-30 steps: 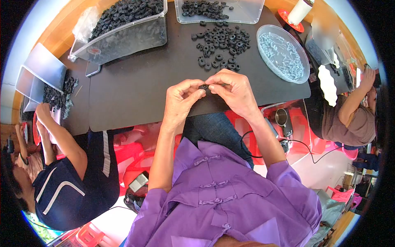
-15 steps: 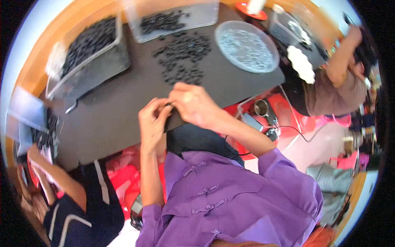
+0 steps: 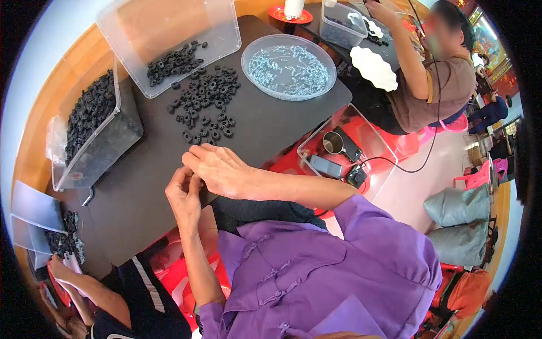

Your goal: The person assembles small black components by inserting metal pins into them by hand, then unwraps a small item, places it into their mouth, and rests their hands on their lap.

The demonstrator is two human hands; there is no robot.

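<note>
My left hand [image 3: 183, 199] and my right hand [image 3: 221, 171] meet fingertip to fingertip over the near side of the dark table. Between the pinched fingers is a small black plastic part, mostly hidden by them. Just beyond the hands lies a loose spread of similar black parts [image 3: 208, 93]. These run back into a clear plastic box [image 3: 223, 25] tipped toward me, with more black parts on its inner wall. Right of the spread stands a round clear tray [image 3: 246, 72] of small silvery-blue metal pieces [image 3: 288, 69], perhaps springs or screws.
A deep clear bin [image 3: 113, 148] full of black parts stands at left, with a bent metal rod [image 3: 87, 196] near it. A co-worker [image 3: 437, 85] sits at right, another person's arm [image 3: 93, 288] at lower left. A cable [image 3: 432, 135] hangs at right.
The view has shifted, so the table and hands appear further left and lower. My hands stay together in a pinch; the co-worker at right has an arm raised further up in view.
</note>
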